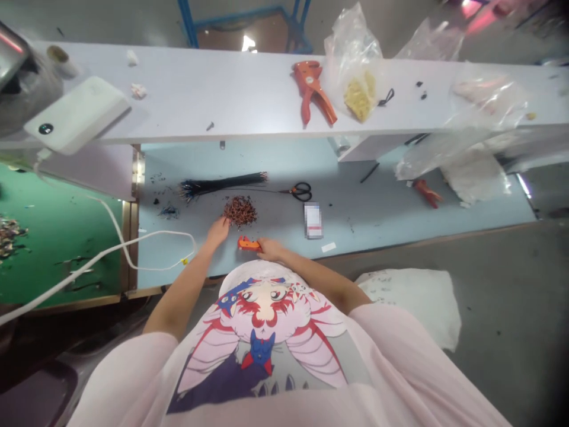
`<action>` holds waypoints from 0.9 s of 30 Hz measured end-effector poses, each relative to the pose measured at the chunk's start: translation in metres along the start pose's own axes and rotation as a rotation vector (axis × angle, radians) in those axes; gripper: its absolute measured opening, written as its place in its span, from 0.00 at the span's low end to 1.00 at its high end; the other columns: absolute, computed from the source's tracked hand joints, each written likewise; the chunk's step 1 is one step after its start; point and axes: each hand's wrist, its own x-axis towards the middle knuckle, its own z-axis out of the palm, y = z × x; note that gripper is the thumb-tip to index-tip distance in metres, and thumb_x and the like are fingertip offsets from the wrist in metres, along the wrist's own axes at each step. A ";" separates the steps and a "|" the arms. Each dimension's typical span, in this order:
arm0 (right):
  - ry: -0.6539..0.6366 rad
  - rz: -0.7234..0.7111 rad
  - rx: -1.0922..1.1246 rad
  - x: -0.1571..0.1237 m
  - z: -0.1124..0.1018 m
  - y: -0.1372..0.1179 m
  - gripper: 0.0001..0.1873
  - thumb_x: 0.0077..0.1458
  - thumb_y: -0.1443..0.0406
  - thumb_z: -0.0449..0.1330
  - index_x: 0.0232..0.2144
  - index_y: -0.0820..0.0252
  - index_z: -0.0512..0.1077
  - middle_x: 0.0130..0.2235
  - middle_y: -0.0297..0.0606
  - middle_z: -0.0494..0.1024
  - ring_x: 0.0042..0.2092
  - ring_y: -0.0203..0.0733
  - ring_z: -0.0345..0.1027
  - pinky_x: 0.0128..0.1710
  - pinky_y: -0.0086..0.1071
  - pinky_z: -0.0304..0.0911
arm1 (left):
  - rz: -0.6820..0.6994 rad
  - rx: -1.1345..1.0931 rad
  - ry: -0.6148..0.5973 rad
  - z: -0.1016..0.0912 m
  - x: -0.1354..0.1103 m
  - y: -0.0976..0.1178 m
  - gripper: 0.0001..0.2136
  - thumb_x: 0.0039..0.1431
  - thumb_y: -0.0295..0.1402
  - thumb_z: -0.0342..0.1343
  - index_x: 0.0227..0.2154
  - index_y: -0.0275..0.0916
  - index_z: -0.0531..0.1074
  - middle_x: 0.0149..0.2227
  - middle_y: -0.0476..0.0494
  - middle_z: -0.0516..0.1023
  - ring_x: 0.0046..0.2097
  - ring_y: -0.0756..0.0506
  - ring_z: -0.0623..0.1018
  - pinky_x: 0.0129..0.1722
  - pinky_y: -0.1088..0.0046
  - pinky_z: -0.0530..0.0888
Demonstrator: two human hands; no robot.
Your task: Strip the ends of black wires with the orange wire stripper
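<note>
My right hand [271,249] is wrapped round the handles of an orange wire stripper [249,244], whose head points left, close in front of my shirt. At the near left edge of a heap of small reddish-brown and black pieces [240,212], my left hand [218,230] has its fingertips pressed together. Whatever they pinch is too small to make out. Behind the heap lies a long bundle of black wires [226,182] with bared ends. Scissors [300,191] with black and orange handles rest right of the bundle, their blades pointing left.
A raised white shelf [178,95] crosses behind the blue work surface [284,160]. It carries a second orange wire stripper [312,92], a power bank [79,114] and plastic bags [360,77]. A white cable [106,252] loops at left. Red-handled pliers [427,193] lie right.
</note>
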 end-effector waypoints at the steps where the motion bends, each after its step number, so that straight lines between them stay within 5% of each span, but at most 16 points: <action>1: -0.018 -0.022 -0.009 0.005 0.000 -0.003 0.17 0.46 0.65 0.60 0.40 0.65 0.66 0.41 0.49 0.74 0.42 0.50 0.68 0.39 0.34 0.59 | -0.070 0.049 -0.006 -0.002 -0.007 -0.002 0.13 0.61 0.38 0.51 0.44 0.36 0.68 0.44 0.42 0.72 0.42 0.47 0.74 0.42 0.64 0.73; 7: 0.001 -0.108 0.028 0.041 -0.015 -0.024 0.15 0.41 0.72 0.63 0.35 0.65 0.70 0.43 0.48 0.74 0.47 0.52 0.65 0.44 0.37 0.62 | -0.322 0.229 0.035 -0.016 -0.063 -0.023 0.16 0.59 0.42 0.44 0.29 0.35 0.70 0.28 0.42 0.75 0.30 0.46 0.74 0.32 0.70 0.70; 14: 0.175 -0.141 0.232 0.060 -0.053 -0.022 0.16 0.61 0.61 0.52 0.47 0.67 0.66 0.48 0.41 0.69 0.45 0.39 0.67 0.45 0.38 0.65 | -0.392 0.181 -0.021 0.008 -0.102 -0.036 0.25 0.53 0.54 0.40 0.29 0.34 0.69 0.26 0.43 0.75 0.22 0.51 0.70 0.25 0.74 0.69; 20: 0.173 -0.024 0.378 0.028 -0.024 0.000 0.13 0.59 0.61 0.55 0.42 0.67 0.69 0.42 0.39 0.72 0.41 0.39 0.69 0.42 0.37 0.67 | -0.402 0.195 -0.131 0.041 -0.066 -0.032 0.18 0.55 0.44 0.43 0.25 0.35 0.69 0.25 0.44 0.75 0.21 0.50 0.70 0.24 0.74 0.66; 23: 0.226 0.035 0.431 0.022 -0.018 0.000 0.13 0.58 0.63 0.56 0.42 0.67 0.68 0.44 0.40 0.71 0.44 0.41 0.67 0.44 0.39 0.65 | -0.391 0.239 -0.097 0.040 -0.036 -0.020 0.17 0.55 0.42 0.43 0.22 0.36 0.68 0.23 0.43 0.73 0.24 0.47 0.71 0.25 0.73 0.65; 27: 0.313 0.051 0.496 0.020 -0.035 -0.010 0.12 0.45 0.70 0.62 0.36 0.66 0.69 0.39 0.39 0.73 0.44 0.44 0.65 0.44 0.33 0.60 | -0.300 0.213 -0.004 0.026 -0.022 0.008 0.19 0.56 0.45 0.39 0.29 0.36 0.69 0.23 0.45 0.71 0.26 0.46 0.70 0.28 0.71 0.65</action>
